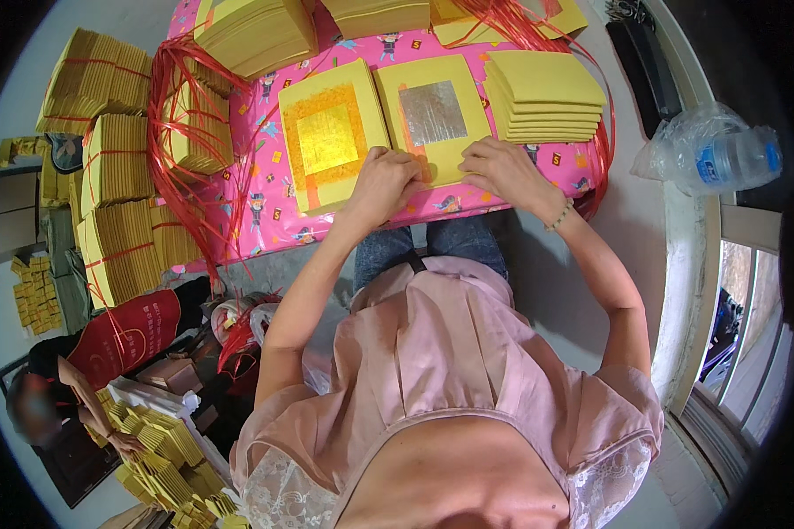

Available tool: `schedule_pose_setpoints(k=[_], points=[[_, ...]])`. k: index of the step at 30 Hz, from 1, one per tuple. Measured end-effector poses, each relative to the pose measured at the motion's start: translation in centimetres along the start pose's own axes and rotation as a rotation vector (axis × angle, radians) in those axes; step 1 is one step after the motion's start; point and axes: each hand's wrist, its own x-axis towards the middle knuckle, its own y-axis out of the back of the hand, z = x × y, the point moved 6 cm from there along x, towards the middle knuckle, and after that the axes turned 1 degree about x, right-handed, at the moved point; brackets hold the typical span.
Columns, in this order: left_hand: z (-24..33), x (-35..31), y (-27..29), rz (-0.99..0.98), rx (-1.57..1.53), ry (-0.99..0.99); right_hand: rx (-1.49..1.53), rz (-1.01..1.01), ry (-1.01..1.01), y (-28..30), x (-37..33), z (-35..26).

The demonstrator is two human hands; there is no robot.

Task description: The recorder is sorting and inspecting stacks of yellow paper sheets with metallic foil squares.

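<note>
Two stacks of yellow joss paper lie side by side before me on a table. The left stack of joss paper (329,137) bears a gold foil square with an orange border; the right sheet of joss paper (434,113) bears a silver foil square. At the near left corner of the silver sheet, my left hand (385,187) has its fingers curled and pressed to the paper. My right hand (507,176) is closed in a pinch on the near right part of that same sheet. The fingertips of both hands are partly hidden.
Folded yellow paper (545,93) is piled at the right on the pink patterned tablecloth (269,189). Red strings (172,132) hang at the left by tied yellow bundles (119,159). A plastic bottle (732,161) lies at the right. Another person's hand (125,443) touches yellow bundles at lower left.
</note>
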Motion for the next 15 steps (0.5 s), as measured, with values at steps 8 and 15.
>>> schedule_pose_setpoints(k=[8, 15], points=[[-0.09, 0.08, 0.04, -0.006, -0.052, 0.016, 0.068, -0.01, -0.05, 0.2, 0.11, 0.51], [-0.2, 0.22, 0.1, -0.047, -0.056, 0.057, 0.095, 0.03, -0.047, 0.22, 0.1, 0.58]])
